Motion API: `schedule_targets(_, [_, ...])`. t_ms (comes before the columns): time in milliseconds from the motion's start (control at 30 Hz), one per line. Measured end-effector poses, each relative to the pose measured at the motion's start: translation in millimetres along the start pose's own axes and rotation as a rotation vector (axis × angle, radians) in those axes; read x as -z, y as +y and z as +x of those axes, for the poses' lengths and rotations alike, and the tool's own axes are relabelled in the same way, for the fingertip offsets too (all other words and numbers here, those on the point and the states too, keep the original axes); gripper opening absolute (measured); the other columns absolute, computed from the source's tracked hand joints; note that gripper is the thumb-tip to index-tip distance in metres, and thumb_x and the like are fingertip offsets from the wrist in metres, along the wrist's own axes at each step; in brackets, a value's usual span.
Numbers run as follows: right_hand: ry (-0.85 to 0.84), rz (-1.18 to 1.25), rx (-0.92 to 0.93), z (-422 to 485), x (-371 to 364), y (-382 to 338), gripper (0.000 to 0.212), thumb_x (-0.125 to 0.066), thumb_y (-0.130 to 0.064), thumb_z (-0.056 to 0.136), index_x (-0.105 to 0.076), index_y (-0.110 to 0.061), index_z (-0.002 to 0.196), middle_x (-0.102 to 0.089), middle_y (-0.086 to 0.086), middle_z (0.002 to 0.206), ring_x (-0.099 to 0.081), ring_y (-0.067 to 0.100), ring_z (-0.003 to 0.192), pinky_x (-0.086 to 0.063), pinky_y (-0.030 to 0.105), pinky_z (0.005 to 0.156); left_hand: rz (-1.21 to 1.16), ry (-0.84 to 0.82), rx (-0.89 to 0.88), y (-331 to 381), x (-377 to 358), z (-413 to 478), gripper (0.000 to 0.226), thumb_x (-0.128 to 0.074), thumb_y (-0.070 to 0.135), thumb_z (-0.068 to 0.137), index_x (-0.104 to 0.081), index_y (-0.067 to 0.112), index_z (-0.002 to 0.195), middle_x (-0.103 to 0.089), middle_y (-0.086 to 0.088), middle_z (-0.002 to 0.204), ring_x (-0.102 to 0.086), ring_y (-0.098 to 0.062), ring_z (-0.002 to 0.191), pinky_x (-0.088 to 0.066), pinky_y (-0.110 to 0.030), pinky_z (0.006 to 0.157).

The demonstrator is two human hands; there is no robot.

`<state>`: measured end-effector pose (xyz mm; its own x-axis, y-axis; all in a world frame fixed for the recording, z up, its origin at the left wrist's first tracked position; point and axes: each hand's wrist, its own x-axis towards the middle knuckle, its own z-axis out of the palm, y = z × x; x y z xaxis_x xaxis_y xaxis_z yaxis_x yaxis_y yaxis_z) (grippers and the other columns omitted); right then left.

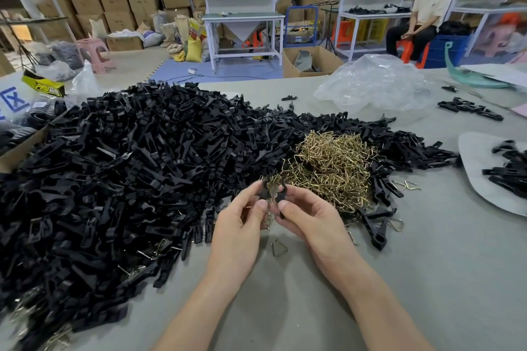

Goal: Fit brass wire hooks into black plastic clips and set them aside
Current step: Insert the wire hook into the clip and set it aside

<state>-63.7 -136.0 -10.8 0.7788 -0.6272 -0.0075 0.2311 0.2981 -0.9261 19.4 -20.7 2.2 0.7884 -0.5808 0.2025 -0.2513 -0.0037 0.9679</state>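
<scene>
Left hand point(242, 222) pinches a clip point(264, 194), matte black, curved tip; right hand point(309, 218) pinches a second clip point(282, 189). Hooks point(328, 162): thin bent brass wire, heaped just beyond.

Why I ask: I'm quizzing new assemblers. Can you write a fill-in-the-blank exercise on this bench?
1. The plastic clip is pinched by ____ hands, the left hand and the right hand.
2. The heap of brass wire hooks lies among loose clips coloured ____.
3. The clear plastic bag lies at the table's far ____ side.
Missing words: both; black; right.
</scene>
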Motion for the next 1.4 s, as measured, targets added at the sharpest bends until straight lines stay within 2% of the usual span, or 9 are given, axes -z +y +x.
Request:
schedule_targets(167, [0.003, 0.032, -0.011, 0.8, -0.7, -0.5, 0.025, -0.07, 0.001, 0.089, -0.075, -0.013, 0.109, -0.075, 0.013, 0.11, -0.071, 0.021, 0.104, -0.058, 0.024, 0.082, -0.025, 0.015, -0.021, 0.4, -1.7, -2.6, 0.022, -0.067, 0.016, 0.094, -0.067, 0.036, 0.103, -0.073, 0.012, 0.088, -0.067, -0.002, 0.08, -0.047, -0.009, 0.071])
schedule_targets(333, [0.001, 0.037, -0.024, 2.5, -0.2, 0.7, 0.025, -0.069, 0.0, 0.091, -0.074, -0.012, 0.112, -0.075, 0.011, 0.113, -0.071, 0.023, 0.109, -0.058, 0.025, 0.083, -0.026, 0.009, -0.001, 0.1, -2.3, -2.9, 0.02, -0.069, 0.014, 0.093, -0.068, 0.031, 0.104, -0.072, 0.012, 0.087, -0.067, -0.002, 0.078, -0.047, -0.009, 0.071])
schedule_targets(500, [0.009, 0.026, -0.029, 2.2, 0.8, 1.9, 0.024, -0.069, -0.001, 0.09, -0.074, -0.013, 0.11, -0.074, 0.012, 0.113, -0.07, 0.024, 0.109, -0.059, 0.026, 0.083, -0.002, 0.012, -0.015, 0.5, -3.0, -4.3, 0.02, -0.068, 0.014, 0.093, -0.067, 0.031, 0.104, -0.072, 0.017, 0.086, -0.067, 0.0, 0.078, -0.046, -0.008, 0.07])
schedule_targets(800, [0.005, 0.026, -0.03, 1.9, 0.5, 1.1, 0.023, -0.069, -0.001, 0.091, -0.075, -0.015, 0.108, -0.075, 0.011, 0.11, -0.071, 0.024, 0.107, -0.059, 0.028, 0.085, -0.032, 0.032, -0.026, 3.0, -4.7, -6.0, 0.021, -0.067, 0.011, 0.094, -0.067, 0.031, 0.1, -0.072, 0.014, 0.083, -0.066, 0.0, 0.075, -0.046, -0.009, 0.068])
schedule_targets(1133, [-0.028, -0.04, 0.003, 0.5, -0.7, 0.8, 0.028, -0.07, -0.003, 0.091, -0.078, -0.027, 0.104, -0.075, 0.009, 0.111, -0.07, 0.025, 0.11, -0.059, 0.03, 0.089, 0.015, 0.016, -0.049, 3.2, -4.4, -7.8, 0.023, -0.065, 0.011, 0.095, -0.068, 0.034, 0.097, -0.072, 0.018, 0.085, -0.066, 0.002, 0.075, -0.045, -0.006, 0.067])
schedule_targets(1267, [-0.031, -0.054, 0.009, -0.2, -1.2, -2.0, 0.038, -0.072, -0.006, 0.089, -0.077, -0.037, 0.11, -0.071, 0.009, 0.102, -0.072, 0.021, 0.101, -0.059, 0.028, 0.084, 0.076, 0.028, -0.072, 1.6, -4.5, -5.9, 0.022, -0.065, 0.013, 0.095, -0.066, 0.035, 0.097, -0.071, 0.022, 0.088, -0.066, 0.002, 0.078, -0.044, -0.006, 0.069])
schedule_targets(1400, [-0.021, -0.018, 0.003, -0.7, -1.6, -3.0, 0.028, -0.071, -0.017, 0.087, -0.078, -0.032, 0.11, -0.075, 0.011, 0.113, -0.073, 0.028, 0.105, -0.06, 0.035, 0.089, 0.158, 0.029, -0.104, -2.4, -4.6, -7.7, 0.019, -0.065, 0.021, 0.096, -0.066, 0.04, 0.099, -0.069, 0.019, 0.092, -0.066, -0.003, 0.08, -0.047, -0.011, 0.07])
